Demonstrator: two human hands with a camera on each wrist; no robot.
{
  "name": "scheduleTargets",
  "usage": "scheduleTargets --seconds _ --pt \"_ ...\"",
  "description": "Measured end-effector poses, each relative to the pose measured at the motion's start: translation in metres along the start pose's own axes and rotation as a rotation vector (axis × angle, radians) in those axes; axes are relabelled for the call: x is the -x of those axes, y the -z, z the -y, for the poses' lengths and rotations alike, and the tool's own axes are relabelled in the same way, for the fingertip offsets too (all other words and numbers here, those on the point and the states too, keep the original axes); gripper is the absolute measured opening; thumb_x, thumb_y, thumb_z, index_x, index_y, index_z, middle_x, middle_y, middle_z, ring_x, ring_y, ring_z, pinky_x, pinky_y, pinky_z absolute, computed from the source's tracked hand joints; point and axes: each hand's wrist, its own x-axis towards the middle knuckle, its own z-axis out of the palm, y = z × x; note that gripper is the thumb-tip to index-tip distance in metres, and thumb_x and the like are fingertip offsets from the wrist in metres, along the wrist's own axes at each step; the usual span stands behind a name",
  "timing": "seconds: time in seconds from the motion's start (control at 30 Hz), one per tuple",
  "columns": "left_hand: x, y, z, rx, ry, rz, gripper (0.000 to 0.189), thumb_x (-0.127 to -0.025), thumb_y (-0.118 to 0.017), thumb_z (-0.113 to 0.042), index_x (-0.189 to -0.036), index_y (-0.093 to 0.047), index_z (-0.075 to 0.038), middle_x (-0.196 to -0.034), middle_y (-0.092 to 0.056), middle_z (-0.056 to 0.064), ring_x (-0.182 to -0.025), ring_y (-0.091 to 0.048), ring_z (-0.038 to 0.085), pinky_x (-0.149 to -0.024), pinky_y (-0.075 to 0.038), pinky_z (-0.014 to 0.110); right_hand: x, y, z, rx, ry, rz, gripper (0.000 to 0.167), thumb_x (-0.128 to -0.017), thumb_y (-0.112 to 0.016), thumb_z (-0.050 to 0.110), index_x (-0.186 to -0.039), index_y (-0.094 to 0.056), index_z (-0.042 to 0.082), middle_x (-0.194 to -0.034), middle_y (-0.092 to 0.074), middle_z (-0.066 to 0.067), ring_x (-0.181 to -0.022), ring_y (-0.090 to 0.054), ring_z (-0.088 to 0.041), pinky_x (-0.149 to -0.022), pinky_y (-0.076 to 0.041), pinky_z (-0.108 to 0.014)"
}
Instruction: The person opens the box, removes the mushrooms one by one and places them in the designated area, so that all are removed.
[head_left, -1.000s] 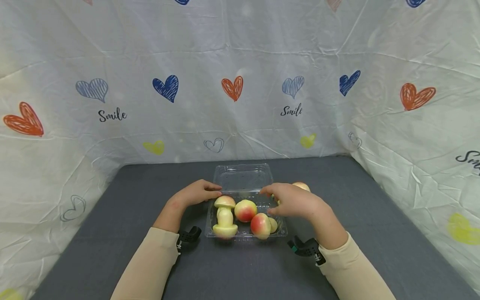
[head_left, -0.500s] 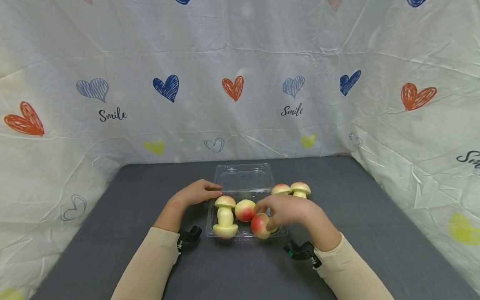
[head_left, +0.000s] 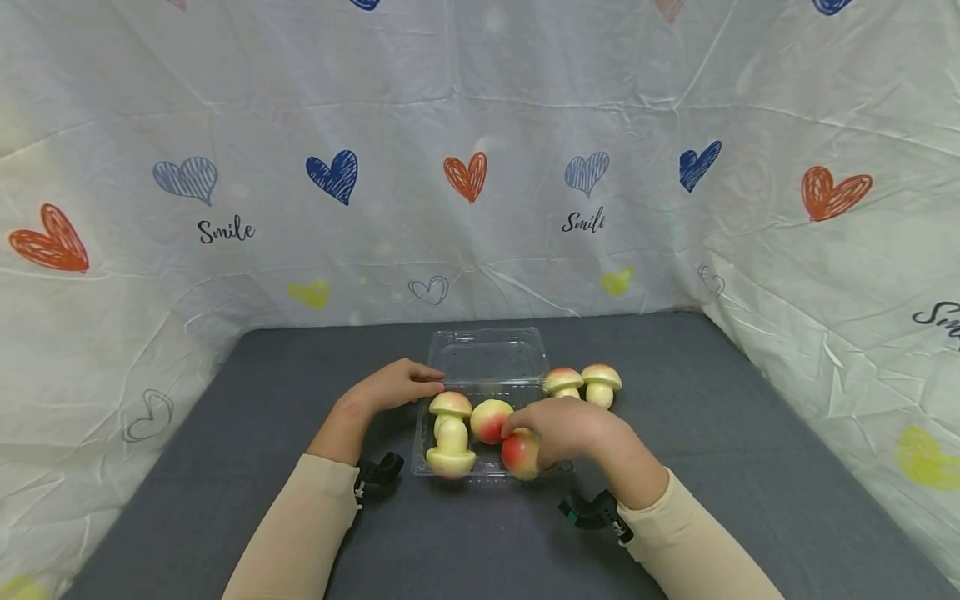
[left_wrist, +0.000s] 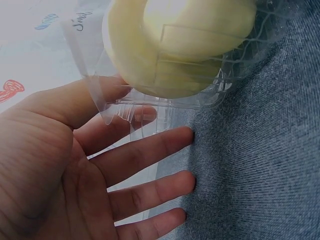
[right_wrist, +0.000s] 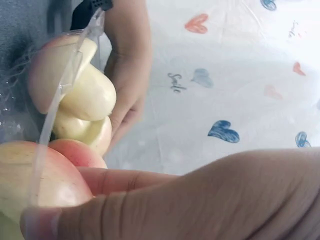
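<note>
A clear plastic clamshell box [head_left: 489, 457] lies open, its lid [head_left: 487, 354] tipped back. My left hand [head_left: 390, 383] pinches the box's back left corner between thumb and index finger, the other fingers spread. My right hand [head_left: 573, 427] reaches in at the right side and grips a red-and-cream mushroom-shaped piece [head_left: 520, 454], its stem hidden behind the fingers. In the right wrist view, the thumb lies along that mushroom piece [right_wrist: 45, 172]. Beside it sits another mushroom piece [head_left: 489, 419], red side forward. At the left of the box, two mushroom pieces lie stem to stem, one behind [head_left: 450, 403] and one in front [head_left: 448, 463].
Two more mushroom pieces, one nearer [head_left: 562, 380] and one farther right [head_left: 601, 383], lie on the dark grey tabletop [head_left: 300, 358] behind the right hand. A white curtain [head_left: 510, 100] printed with hearts hangs behind and along the sides.
My right hand has come from the box's back right corner toward the front and left, onto the front mushroom piece. Two mushroom pieces behind it have come into view. The left hand stays put.
</note>
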Motion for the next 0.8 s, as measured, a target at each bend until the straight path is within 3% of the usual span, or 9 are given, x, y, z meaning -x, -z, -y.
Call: scheduleTargets --seconds 0.2,0.4,0.67,0.8 --pt "0.0000 -0.0003 -0.0004 0.004 -0.001 -0.002 0.049 -0.103 -0.064 -0.038 -0.143 -0.063 -0.010 -0.141 -0.062 0.013 -0.109 -0.067 0.027 -0.093 -0.056 0.045 -0.0019 -0.0024 0.0033 0.100 -0.012 -0.012 0.055 -0.073 -0.081 -0.001 -0.122 -0.073 0.023 -0.108 -0.071 0.008 -0.084 -0.059 -0.009 -0.077 -0.051 -0.035" --pt "0.0006 -0.0010 0.0003 0.006 0.006 -0.003 0.049 -0.103 -0.064 -0.038 -0.143 -0.063 -0.010 -0.142 -0.061 0.013 -0.111 -0.066 0.028 -0.094 -0.056 0.046 -0.0024 -0.0018 0.0032 0.074 -0.054 0.022 0.055 -0.076 -0.083 0.004 -0.125 -0.071 0.026 -0.109 -0.070 0.010 -0.083 -0.059 -0.009 -0.081 -0.049 -0.040" --pt "0.0018 -0.0014 -0.0013 0.009 0.004 -0.005 0.049 -0.104 -0.064 -0.037 -0.144 -0.062 -0.009 -0.143 -0.060 0.014 -0.118 -0.064 0.030 -0.097 -0.055 0.046 0.0005 0.0016 0.0005 -0.015 -0.038 0.034 0.054 -0.077 -0.083 0.003 -0.125 -0.070 0.024 -0.102 -0.066 0.011 -0.083 -0.057 -0.011 -0.077 -0.050 -0.034" --pt "0.0008 -0.0009 -0.0015 0.015 -0.002 -0.003 0.049 -0.103 -0.064 -0.037 -0.144 -0.062 -0.009 -0.142 -0.060 0.014 -0.117 -0.065 0.030 -0.095 -0.055 0.046 0.0026 0.0043 -0.0013 -0.043 -0.031 0.017 0.058 -0.076 -0.083 0.000 -0.128 -0.069 0.020 -0.110 -0.068 0.009 -0.085 -0.058 -0.011 -0.078 -0.051 -0.033"
